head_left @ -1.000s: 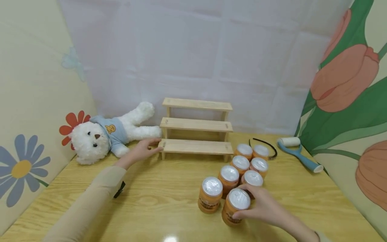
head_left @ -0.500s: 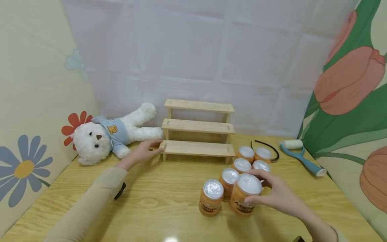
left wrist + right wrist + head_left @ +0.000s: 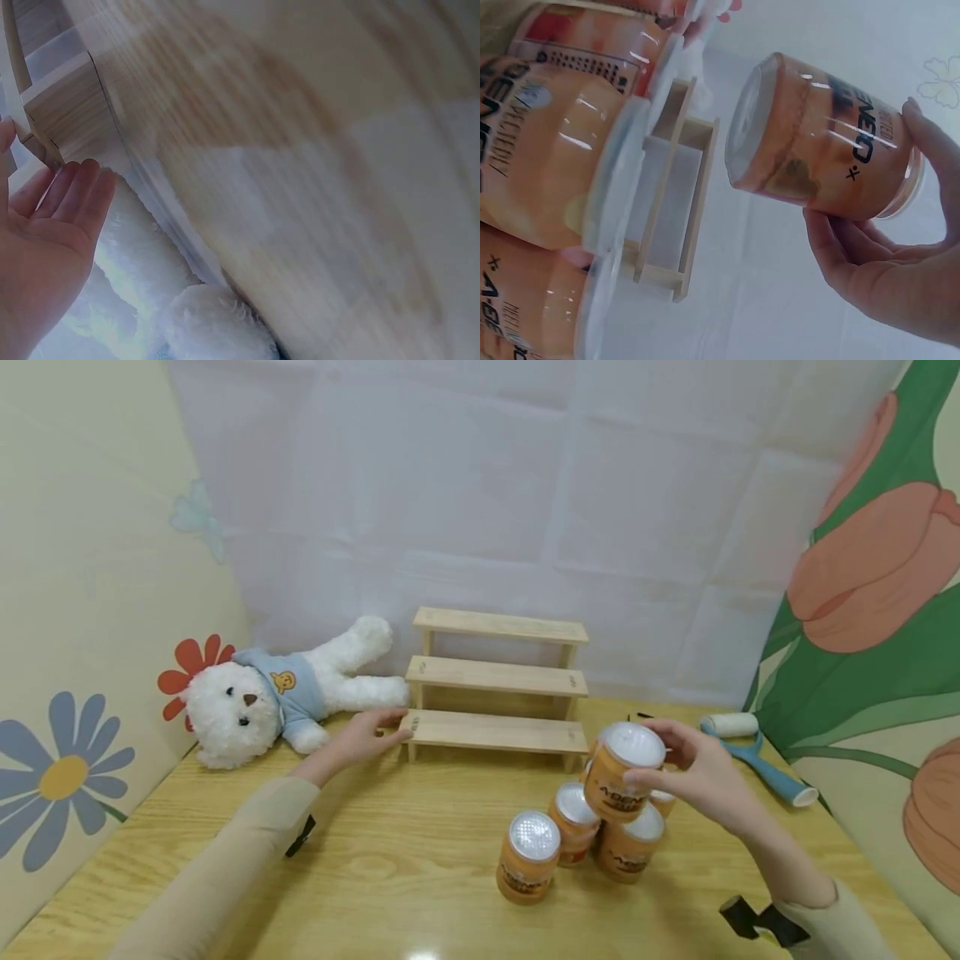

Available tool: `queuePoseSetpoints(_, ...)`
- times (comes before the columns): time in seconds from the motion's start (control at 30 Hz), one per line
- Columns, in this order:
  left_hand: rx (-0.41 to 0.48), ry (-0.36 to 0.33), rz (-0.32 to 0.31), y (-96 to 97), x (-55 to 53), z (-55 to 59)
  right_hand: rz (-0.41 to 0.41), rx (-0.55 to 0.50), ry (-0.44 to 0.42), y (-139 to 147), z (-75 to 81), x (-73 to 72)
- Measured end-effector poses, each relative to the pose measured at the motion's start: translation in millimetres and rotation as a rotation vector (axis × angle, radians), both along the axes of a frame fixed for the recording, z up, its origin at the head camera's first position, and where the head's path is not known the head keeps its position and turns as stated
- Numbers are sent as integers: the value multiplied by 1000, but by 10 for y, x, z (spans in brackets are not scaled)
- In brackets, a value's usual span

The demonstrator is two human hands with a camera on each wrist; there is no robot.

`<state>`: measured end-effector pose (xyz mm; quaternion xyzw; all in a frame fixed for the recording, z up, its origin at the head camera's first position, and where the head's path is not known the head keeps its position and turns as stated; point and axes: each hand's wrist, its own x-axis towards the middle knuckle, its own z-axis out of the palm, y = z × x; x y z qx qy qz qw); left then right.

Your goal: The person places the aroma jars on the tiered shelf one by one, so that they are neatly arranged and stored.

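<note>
Raised above the other cans, an orange can (image 3: 618, 777) with dark lettering and a whitish lid is held in my right hand (image 3: 701, 781). The right wrist view shows thumb and fingers on opposite sides of this can (image 3: 829, 142). Below and around it stand several matching cans, among them a front one (image 3: 528, 864) and one further right (image 3: 628, 852); some are partly hidden. My left hand (image 3: 360, 739) holds the left end of the lowest step of a three-tier wooden shelf (image 3: 495, 731), its thumb and fingertips (image 3: 88, 169) at the board's corner.
A white plush toy (image 3: 232, 714) in a blue shirt lies left of the shelf. At the right back lies a blue-handled lint roller (image 3: 776, 777). A thin black band (image 3: 643, 716) shows behind the held can. A white cloth (image 3: 480, 510) hangs behind the shelf.
My right hand has lifted the can from the table and moved it up and back over the other cans. My left hand stays at the shelf's end.
</note>
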<state>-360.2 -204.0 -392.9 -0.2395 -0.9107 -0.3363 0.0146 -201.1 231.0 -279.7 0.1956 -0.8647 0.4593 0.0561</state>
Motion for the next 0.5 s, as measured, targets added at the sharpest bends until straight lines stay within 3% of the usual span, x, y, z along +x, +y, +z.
queuePoseSetpoints(0.27,-15,41,-5,3,-39,13,-28,-11,-8,-7,180,-278)
queuePoseSetpoints(0.5,4,26,-7,-12,-10,-6,-45,-42,-21,-64,251,-515)
